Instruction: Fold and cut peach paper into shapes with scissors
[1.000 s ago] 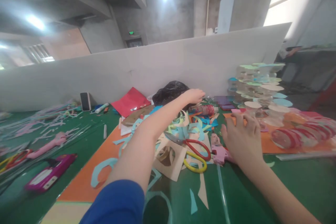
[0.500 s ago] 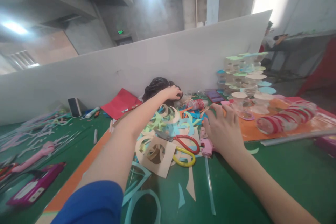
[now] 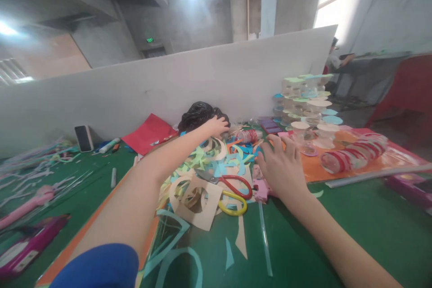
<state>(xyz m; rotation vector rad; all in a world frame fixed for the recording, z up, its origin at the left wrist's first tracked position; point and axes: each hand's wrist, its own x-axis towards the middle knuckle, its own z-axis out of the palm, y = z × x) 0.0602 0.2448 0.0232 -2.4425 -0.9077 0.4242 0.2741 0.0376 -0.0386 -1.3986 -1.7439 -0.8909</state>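
My left hand [image 3: 217,125] reaches far across the green table, fingers curled at the foot of a black plastic bag [image 3: 199,115]; what they hold, if anything, is hidden. My right hand [image 3: 282,166] lies flat with fingers spread on the table, next to a pink glue gun [image 3: 259,187]. Between my arms sits a heap of cut paper scraps [image 3: 216,159] with red and yellow scissors [image 3: 232,189] on top. A small bottle [image 3: 248,135] lies just right of my left hand.
A tower of clear cups with paper discs [image 3: 308,108] stands on an orange sheet [image 3: 340,164] at the right. A white partition board [image 3: 162,85] backs the table. A phone [image 3: 83,137], red paper [image 3: 148,133] and pink tools [image 3: 23,202] lie at the left.
My left hand has drawn back leftward from the bottle to the foot of the black bag. My right hand stays flat beside the glue gun. The camera has shifted right.
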